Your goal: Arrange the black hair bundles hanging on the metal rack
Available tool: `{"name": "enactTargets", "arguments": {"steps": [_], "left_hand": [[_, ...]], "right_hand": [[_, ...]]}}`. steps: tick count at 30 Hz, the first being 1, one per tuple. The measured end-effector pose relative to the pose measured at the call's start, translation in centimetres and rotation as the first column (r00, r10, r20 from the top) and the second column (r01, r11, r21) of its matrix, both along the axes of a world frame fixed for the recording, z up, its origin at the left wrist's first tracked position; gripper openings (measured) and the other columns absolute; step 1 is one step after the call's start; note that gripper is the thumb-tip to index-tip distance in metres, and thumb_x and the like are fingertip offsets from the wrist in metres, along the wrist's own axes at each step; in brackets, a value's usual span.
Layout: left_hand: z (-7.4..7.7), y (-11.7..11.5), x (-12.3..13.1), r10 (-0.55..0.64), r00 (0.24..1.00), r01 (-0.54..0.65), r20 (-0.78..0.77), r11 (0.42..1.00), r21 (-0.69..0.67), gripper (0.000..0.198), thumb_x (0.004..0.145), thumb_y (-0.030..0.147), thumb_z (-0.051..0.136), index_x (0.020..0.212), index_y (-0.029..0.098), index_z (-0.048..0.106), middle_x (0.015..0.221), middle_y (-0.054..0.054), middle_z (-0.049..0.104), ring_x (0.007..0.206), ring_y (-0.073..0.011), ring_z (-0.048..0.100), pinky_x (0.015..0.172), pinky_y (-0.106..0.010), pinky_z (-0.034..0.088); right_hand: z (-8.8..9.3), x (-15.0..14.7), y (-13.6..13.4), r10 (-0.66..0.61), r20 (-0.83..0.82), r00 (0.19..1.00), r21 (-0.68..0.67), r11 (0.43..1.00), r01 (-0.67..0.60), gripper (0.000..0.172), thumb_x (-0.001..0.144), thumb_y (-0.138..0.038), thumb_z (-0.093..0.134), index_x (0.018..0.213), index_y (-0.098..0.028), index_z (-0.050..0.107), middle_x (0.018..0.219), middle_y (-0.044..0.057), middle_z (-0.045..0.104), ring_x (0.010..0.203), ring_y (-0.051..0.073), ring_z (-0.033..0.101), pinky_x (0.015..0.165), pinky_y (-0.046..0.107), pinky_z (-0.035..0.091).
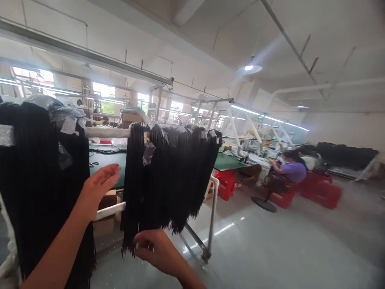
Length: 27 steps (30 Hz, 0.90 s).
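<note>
One white-wrapped rack (108, 132) filled the space before you, a bare stretch of its rail parting two masses of black cords. The bigger left-hand cords (33, 172) hung beside your left forearm; the right-hand cords (177, 172) draped in a row of bundles, their loose ends at uneven heights. Beyond the gap lay a green worktop (100, 158).

Your left hand (98, 186) was spread open in that gap, thumb apart from the fingers, holding nothing. Your right hand (156, 249) was curled, with fingertips at the lower ends of the nearest right-hand bundle; whether it gripped any strands, you could not have told from this view. Good handling there probably called for a light pinch, working downward along the strands, since a sideways tug might have tangled neighbours or dragged the bundle along the rail. The clear plastic packet (148, 154) higher up seemed worth keeping unsnagged.
</note>
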<state>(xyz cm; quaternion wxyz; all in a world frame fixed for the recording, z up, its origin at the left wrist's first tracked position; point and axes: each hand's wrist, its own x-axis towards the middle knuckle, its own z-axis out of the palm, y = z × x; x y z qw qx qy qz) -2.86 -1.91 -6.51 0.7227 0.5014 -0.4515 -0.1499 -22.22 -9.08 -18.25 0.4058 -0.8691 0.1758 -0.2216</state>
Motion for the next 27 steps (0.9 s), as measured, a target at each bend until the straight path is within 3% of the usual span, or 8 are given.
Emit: {"name": "enactTargets", "arguments": {"steps": [3, 7, 9, 13, 16, 19, 22, 27], "left_hand": [[0.8, -7.5, 2.1, 0.148, 0.983, -0.159, 0.105, 0.982, 0.104, 0.068, 0.065, 0.052, 0.068, 0.122, 0.02, 0.051, 0.127, -0.008, 0.05, 0.114, -0.0233, 0.047, 0.098, -0.035, 0.036], [2.1, -15.1, 2.7, 0.276, 0.913, -0.325, 0.301, 0.937, 0.125, 0.069, 0.066, 0.058, 0.063, 0.121, 0.018, 0.05, 0.12, -0.01, 0.055, 0.11, -0.0256, 0.051, 0.092, -0.038, 0.041], [2.7, -17.4, 2.6, 0.319, 0.891, -0.375, 0.322, 0.918, 0.13, 0.067, 0.063, 0.058, 0.066, 0.115, 0.018, 0.052, 0.111, -0.009, 0.06, 0.102, -0.0269, 0.055, 0.086, -0.038, 0.044], [3.2, -18.4, 2.7, 0.403, 0.855, -0.456, 0.326, 0.884, 0.105, 0.053, 0.062, 0.056, 0.069, 0.095, 0.016, 0.061, 0.092, -0.006, 0.066, 0.088, -0.0259, 0.06, 0.075, -0.034, 0.048], [3.6, -17.1, 3.1, 0.35, 0.917, -0.37, 0.193, 0.926, 0.074, 0.044, 0.062, 0.049, 0.071, 0.087, 0.014, 0.062, 0.079, -0.004, 0.066, 0.074, -0.0215, 0.061, 0.064, -0.029, 0.049], [4.7, -15.4, 3.4, 0.252, 0.965, -0.249, -0.068, 0.968, 0.04, 0.047, 0.056, 0.042, 0.077, 0.088, 0.013, 0.06, 0.073, -0.002, 0.065, 0.062, -0.0172, 0.06, 0.056, -0.026, 0.049], [6.3, -14.0, 3.8, 0.179, 0.93, -0.179, -0.321, 0.983, 0.031, 0.049, 0.048, 0.035, 0.082, 0.085, 0.012, 0.059, 0.066, -0.004, 0.065, 0.054, -0.0168, 0.059, 0.051, -0.025, 0.048], [7.2, -13.4, 5.2, 0.22, 0.89, -0.23, -0.4, 0.973, 0.023, 0.052, 0.042, 0.036, 0.083, 0.084, 0.012, 0.062, 0.065, -0.005, 0.066, 0.055, -0.0187, 0.06, 0.049, -0.024, 0.048]], "right_hand": [[0.3, 1.0, -4.6, -0.026, 0.041, 0.999, -0.034, 0.999, 0.028, 0.025, 0.066, -0.009, 0.059, 0.087, -0.021, 0.066, 0.068, -0.005, 0.061, 0.062, 0.007, 0.053, 0.058, 0.015, 0.036], [3.3, 1.5, -11.2, -0.119, 0.164, 0.979, -0.323, 0.932, 0.168, 0.035, 0.067, -0.007, 0.06, 0.099, -0.022, 0.063, 0.082, -0.001, 0.062, 0.071, 0.012, 0.056, 0.064, 0.02, 0.043], [5.9, 2.0, -14.0, -0.131, 0.367, 0.921, -0.506, 0.803, 0.315, 0.038, 0.07, -0.006, 0.058, 0.105, -0.021, 0.06, 0.091, 0.001, 0.062, 0.08, 0.014, 0.056, 0.069, 0.024, 0.046], [10.9, 4.3, -17.6, -0.035, 0.698, 0.715, -0.642, 0.41, 0.647, 0.029, 0.079, -0.01, 0.055, 0.106, -0.021, 0.058, 0.103, 0.003, 0.06, 0.098, 0.02, 0.05, 0.085, 0.034, 0.044], [12.8, 6.7, -18.9, -0.005, 0.722, 0.692, -0.665, 0.267, 0.697, 0.031, 0.082, -0.017, 0.055, 0.112, -0.027, 0.057, 0.122, 0.003, 0.052, 0.115, 0.026, 0.041, 0.098, 0.046, 0.033], [13.6, 8.8, -19.5, 0.006, 0.697, 0.717, -0.699, 0.228, 0.678, 0.036, 0.084, -0.019, 0.054, 0.118, -0.033, 0.054, 0.131, 0.001, 0.045, 0.125, 0.026, 0.033, 0.104, 0.051, 0.024], [14.3, 9.8, -20.0, 0.018, 0.696, 0.718, -0.699, 0.244, 0.672, 0.033, 0.085, -0.018, 0.054, 0.112, -0.035, 0.057, 0.127, -0.001, 0.05, 0.124, 0.024, 0.034, 0.105, 0.052, 0.019], [15.9, 8.7, -21.3, 0.222, 0.754, 0.618, -0.648, 0.4, 0.647, 0.018, 0.079, -0.011, 0.058, 0.091, -0.024, 0.062, 0.101, 0.001, 0.061, 0.104, 0.018, 0.05, 0.097, 0.044, 0.034]]}}
